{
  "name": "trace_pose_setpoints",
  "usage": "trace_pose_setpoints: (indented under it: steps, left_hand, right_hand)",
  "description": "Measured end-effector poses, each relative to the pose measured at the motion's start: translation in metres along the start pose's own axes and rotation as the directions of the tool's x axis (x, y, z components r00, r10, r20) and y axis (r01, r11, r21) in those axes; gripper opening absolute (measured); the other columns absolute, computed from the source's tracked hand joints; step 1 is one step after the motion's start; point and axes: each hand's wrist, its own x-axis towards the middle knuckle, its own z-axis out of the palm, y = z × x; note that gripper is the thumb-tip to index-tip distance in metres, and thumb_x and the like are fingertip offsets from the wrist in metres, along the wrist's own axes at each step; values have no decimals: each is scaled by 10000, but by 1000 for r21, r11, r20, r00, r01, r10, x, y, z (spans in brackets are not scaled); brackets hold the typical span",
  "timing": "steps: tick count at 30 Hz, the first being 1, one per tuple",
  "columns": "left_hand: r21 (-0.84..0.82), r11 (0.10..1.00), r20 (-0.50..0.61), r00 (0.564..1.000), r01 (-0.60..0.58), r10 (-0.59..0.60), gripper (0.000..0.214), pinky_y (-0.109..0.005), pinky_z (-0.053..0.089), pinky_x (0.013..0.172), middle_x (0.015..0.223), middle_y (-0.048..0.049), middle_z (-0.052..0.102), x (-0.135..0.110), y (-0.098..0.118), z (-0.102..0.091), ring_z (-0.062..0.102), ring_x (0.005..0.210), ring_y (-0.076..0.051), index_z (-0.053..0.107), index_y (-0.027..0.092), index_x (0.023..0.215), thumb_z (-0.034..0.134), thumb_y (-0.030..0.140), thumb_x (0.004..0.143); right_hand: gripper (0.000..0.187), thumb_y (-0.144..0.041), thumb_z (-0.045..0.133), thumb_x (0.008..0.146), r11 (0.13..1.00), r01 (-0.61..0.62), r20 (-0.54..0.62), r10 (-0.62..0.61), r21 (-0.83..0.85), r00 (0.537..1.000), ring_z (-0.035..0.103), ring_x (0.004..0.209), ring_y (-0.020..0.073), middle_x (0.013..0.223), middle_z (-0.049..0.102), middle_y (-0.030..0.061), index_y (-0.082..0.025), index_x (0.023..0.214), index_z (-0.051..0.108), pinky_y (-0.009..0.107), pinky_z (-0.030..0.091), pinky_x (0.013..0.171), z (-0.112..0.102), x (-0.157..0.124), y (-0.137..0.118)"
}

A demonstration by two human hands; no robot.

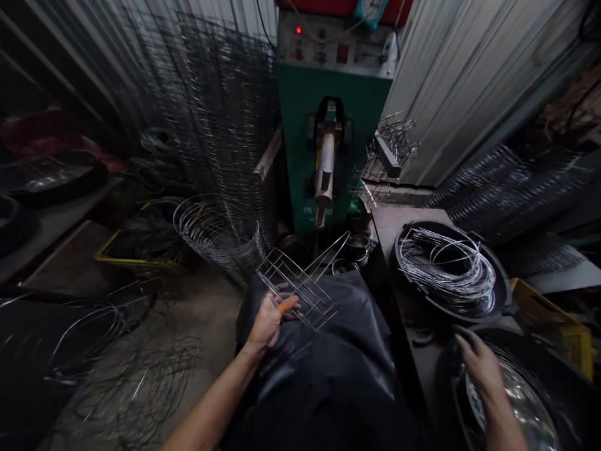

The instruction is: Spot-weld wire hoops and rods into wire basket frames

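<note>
My left hand (271, 319) grips a small bent wire grid frame (303, 275) over my lap, which is covered by a black apron (323, 369). One finger of that hand wears an orange cot. My right hand (479, 363) reaches down into a black round tub (554, 369) at my right that holds shiny wire rings (526, 401); its fingers curl at the tub's rim and what they hold is hidden. Straight ahead stands a green spot-welding machine (328, 119) with its electrode arm (325, 169) pointing down.
A second black tub (408, 241) of wire rings (446, 263) sits on the bench at right. Stacks of wire mesh panels (206, 106) lean at the back left, with a wire basket coil (216, 235) below. Loose wire hoops (117, 369) litter the floor at left. Yellow crates (558, 319) stand on both sides.
</note>
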Motion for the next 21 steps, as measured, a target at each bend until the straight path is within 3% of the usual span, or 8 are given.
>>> trace_pose_setpoints:
  steps: [3,6,11,15,18,21]
  left_hand:
    - [-10,1000,-12,1000,-1,1,541,-277,526,507,774,30,541,-2,-1,0,591,605,-125,464,186,1013,763,234,565]
    - [-30,1000,-12,1000,-10,9,550,-278,526,529,795,29,543,-7,-2,-7,587,614,-118,454,194,1034,757,236,577]
    - [-25,999,-6,999,-39,38,537,-272,520,543,797,25,541,-11,-4,-20,586,609,-115,441,200,1060,733,254,612]
    - [-25,999,22,999,-42,43,543,-293,528,543,793,31,535,-6,-5,-16,567,593,-108,450,197,1055,741,241,599]
    - [-58,998,34,999,-38,40,530,-292,532,553,787,36,533,-1,-3,-9,551,596,-99,450,202,1052,738,230,607]
    - [-92,995,34,999,-37,40,530,-292,535,567,768,40,531,4,0,-5,538,588,-91,447,201,1065,732,230,619]
  right_hand:
    - [460,-550,463,671,943,88,162,-147,322,976,620,840,271,904,675,132,-183,862,664,380,469,754,39,21,-96]
    - [364,-519,543,662,893,116,257,-247,436,934,612,750,239,778,682,82,-187,751,662,334,461,691,73,32,-158]
    - [330,-500,595,670,849,150,346,-360,507,866,508,512,155,537,567,9,-177,608,607,266,379,517,90,39,-216]
    - [301,-464,607,679,756,154,374,-477,636,796,481,520,129,562,555,-3,-167,632,611,247,361,520,89,44,-263]
    - [309,-467,595,705,680,64,423,-525,731,739,458,523,115,566,537,-12,-160,665,609,240,356,527,91,46,-286]
    - [329,-483,579,735,602,-22,407,-511,798,757,438,521,107,551,507,-21,-163,658,578,236,350,528,97,44,-293]
